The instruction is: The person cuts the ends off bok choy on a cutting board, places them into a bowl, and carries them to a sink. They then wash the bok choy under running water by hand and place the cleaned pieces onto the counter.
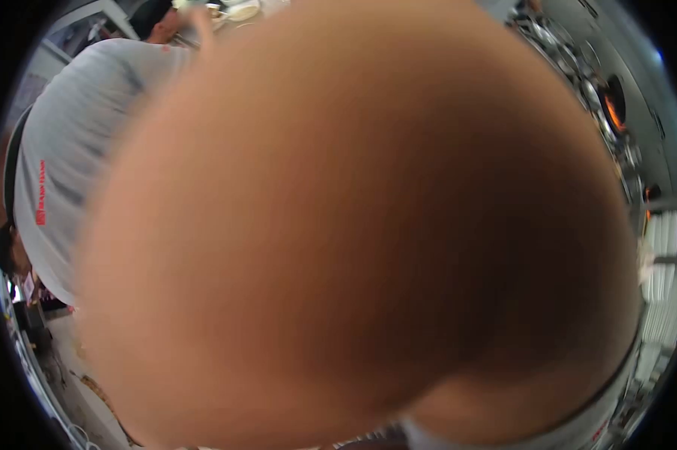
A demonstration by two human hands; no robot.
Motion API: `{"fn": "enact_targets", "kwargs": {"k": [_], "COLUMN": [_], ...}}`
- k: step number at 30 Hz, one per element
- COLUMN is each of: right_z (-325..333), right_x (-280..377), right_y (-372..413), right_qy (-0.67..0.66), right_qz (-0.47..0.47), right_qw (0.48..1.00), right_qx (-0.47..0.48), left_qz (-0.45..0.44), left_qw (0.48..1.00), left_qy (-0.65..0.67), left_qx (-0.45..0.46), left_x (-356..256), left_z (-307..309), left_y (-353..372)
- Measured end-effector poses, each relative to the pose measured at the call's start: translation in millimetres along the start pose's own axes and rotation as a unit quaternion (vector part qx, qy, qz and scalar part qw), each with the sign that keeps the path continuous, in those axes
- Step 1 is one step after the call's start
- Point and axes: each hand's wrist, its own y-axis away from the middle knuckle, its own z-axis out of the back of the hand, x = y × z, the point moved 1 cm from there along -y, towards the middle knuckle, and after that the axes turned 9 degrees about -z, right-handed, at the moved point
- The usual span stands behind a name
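Observation:
Blurred bare skin (pixel 293 225) fills most of the head view, pressed close to the camera. It looks like part of a bent arm or a hand, with a crease low on the right side. A grey sleeve or shirt edge (pixel 578 431) borders it at the lower right, so it appears to be on my right side, though I cannot be sure. No fingers can be made out, and whatever lies behind the skin is hidden. My left hand does not show.
At the left stands a person in a grey shirt (pixel 83 120) with red lettering, turned away. Another person's head in a dark cap (pixel 155 19) is beyond. Along the right are metal cookware (pixel 556 45), an orange glow like flame (pixel 614 112) and stacked white plates (pixel 659 300).

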Motion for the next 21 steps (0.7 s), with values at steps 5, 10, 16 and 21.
{"fn": "enact_targets", "kwargs": {"k": [5, 10, 16, 21], "right_z": [17, -14, -103, -128], "right_x": [-69, -183, -332, -427], "right_y": [43, 189, 408, 510], "right_qy": [-0.053, -0.189, -0.270, -0.457], "right_qz": [-0.123, -0.334, -0.542, -0.593], "right_qw": [0.991, 0.922, 0.777, 0.566], "right_qx": [-0.015, 0.059, -0.173, -0.345], "left_qz": [-0.126, -0.122, -0.049, -0.068], "left_qw": [0.991, 0.990, 0.998, 0.993], "left_qy": [-0.045, -0.038, -0.002, -0.028], "left_qx": [0.033, 0.057, 0.044, 0.088], "left_x": [-35, -64, -97, -169], "left_z": [42, 37, 36, 21], "left_y": [-116, -226, -331, -425]}}
